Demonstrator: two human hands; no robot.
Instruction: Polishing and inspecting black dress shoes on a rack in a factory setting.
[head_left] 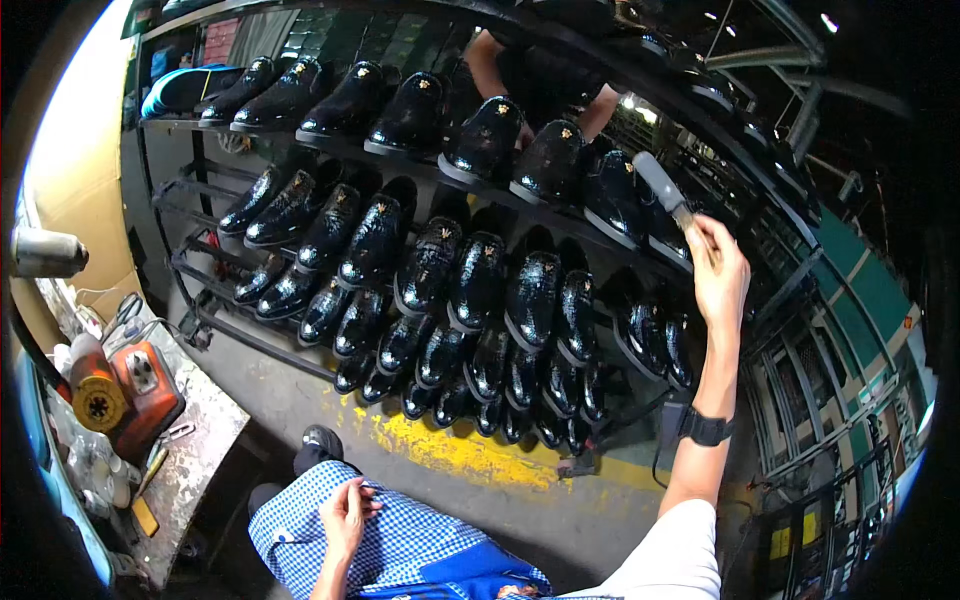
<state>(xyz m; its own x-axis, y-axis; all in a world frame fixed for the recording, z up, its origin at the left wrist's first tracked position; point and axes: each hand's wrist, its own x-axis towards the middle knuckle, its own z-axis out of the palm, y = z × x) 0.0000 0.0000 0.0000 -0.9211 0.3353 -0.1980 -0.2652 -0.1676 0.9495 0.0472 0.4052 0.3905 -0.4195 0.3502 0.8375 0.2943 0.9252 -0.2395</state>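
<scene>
My right hand (718, 268) is raised at the right of the rack and closed around a flat tool (658, 180). The tool has a pale grey rounded end and a brownish neck; its exact kind I cannot tell. Its grey end points up and left, in front of the glossy black shoes (548, 160) on the upper shelf. Low in front of my blue checked apron (290, 530), my left hand (345, 512) has its fingers curled in, and no object shows in it. More black shoes (476, 280) stand in rows on the lower levels.
A dark metal rack (250, 345) spans the view ahead. Behind it another person (487, 68) stands with arms near the upper shoes. At left, a worn table (205, 425) carries an orange tool (145, 385) and scissors (128, 306). Yellow paint (440, 445) marks the floor.
</scene>
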